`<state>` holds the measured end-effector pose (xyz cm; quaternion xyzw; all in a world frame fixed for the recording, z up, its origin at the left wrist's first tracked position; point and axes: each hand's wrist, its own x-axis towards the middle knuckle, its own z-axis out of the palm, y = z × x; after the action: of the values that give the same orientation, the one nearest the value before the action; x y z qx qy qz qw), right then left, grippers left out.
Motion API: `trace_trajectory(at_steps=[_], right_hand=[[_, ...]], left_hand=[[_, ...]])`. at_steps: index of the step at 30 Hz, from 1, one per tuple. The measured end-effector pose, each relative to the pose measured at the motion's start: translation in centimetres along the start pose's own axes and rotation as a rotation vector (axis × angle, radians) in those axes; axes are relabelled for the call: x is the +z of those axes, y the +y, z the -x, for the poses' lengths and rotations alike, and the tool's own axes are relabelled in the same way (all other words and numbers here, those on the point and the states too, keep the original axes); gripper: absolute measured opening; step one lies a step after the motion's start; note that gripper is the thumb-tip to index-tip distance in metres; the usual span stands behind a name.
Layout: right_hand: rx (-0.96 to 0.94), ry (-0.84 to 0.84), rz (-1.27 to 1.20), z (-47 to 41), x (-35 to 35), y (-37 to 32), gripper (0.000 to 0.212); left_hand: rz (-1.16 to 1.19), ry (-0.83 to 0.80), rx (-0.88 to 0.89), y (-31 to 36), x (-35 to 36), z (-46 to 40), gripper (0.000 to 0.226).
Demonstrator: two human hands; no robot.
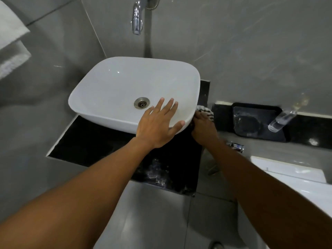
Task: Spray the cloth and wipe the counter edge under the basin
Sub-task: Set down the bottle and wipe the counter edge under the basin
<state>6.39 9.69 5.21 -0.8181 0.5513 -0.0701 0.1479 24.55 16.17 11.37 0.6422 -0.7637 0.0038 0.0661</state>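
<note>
Both forearms reach forward from the bottom of the view over the black desk (pixel 89 146), whose near edge shows pale smears. Left hand (pixel 159 123) lies flat, fingers spread, on the near right rim of the white basin (pixel 125 87), thumb hooked over the outer wall; it grips nothing and appears to steady the bowl. Right hand (pixel 203 124) is tucked against the basin's right corner, clenched on the striped cloth (pixel 206 111), which bunches out past the knuckles just where the bowl meets the desk. Judgement: the cloth is light, soft and limp, likely damp; it is best held wadded in the palm so the fingertips can press a fold into the narrow gap under the bowl. The basin is heavy, smooth ceramic, slippery if wet. Farther right, a dark tray (pixel 258 121) sits on the ledge with a clear bottle (pixel 282 119) leaning over its right edge. A chrome tap (pixel 137 17) projects from the wall above.
</note>
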Motion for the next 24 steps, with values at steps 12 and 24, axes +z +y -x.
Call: trace_trajectory(at_steps=[12, 24], right_hand=[[-0.144, -0.095, -0.178, 19.5, 4.7, -8.1, 0.061], [0.151, 0.225, -0.467, -0.5, -6.7, -8.3, 0.090]], left_hand=[[0.052, 0.106, 0.046, 0.5, -0.3, 0.9, 0.067], [0.114, -0.082, 0.059, 9.7, 9.3, 12.2, 0.074]])
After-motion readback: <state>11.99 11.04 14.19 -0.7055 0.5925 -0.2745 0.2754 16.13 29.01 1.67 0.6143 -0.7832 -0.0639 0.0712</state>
